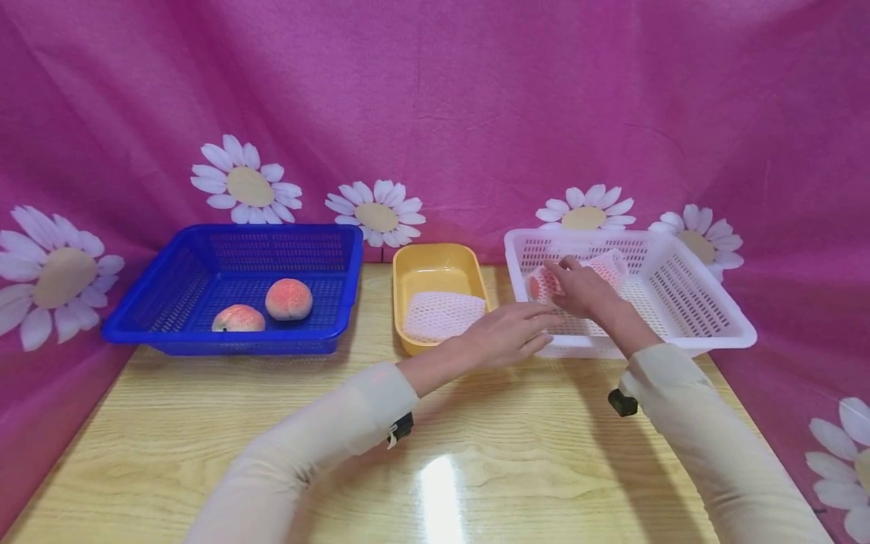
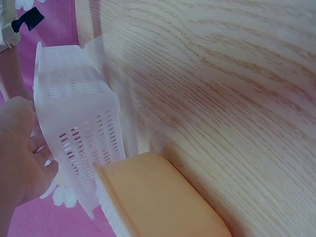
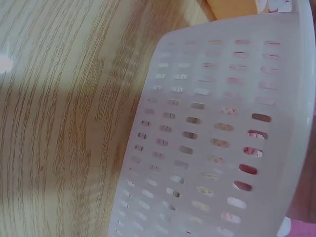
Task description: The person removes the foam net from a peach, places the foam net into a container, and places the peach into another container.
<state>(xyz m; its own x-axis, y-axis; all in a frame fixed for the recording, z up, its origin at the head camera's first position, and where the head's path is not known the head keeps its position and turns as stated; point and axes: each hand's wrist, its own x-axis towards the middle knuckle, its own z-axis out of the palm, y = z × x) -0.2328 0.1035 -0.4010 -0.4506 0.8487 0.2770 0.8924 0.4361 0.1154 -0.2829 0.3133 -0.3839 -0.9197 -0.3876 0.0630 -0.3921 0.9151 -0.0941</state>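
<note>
My right hand (image 1: 583,291) reaches into the white basket (image 1: 703,344) and grips a peach (image 1: 541,284) in a pinkish-white foam net. Another foam net (image 1: 613,266) shows just beyond that hand. At the basket's front left rim hovers my left hand (image 1: 508,335), with its fingers extended and nothing in them. In the left wrist view, the left hand (image 2: 22,153) is beside the basket's wall (image 2: 84,123). The basket's slotted wall (image 3: 212,123) fills much of the right wrist view and hides the right hand.
A yellow tray (image 1: 440,253) in the middle holds a flattened foam net (image 1: 443,316). At the left, a blue basket (image 1: 340,325) holds two bare peaches, one nearer (image 1: 238,318) and one farther (image 1: 288,299). A flowered pink cloth (image 1: 476,113) hangs behind the wooden table (image 1: 530,453).
</note>
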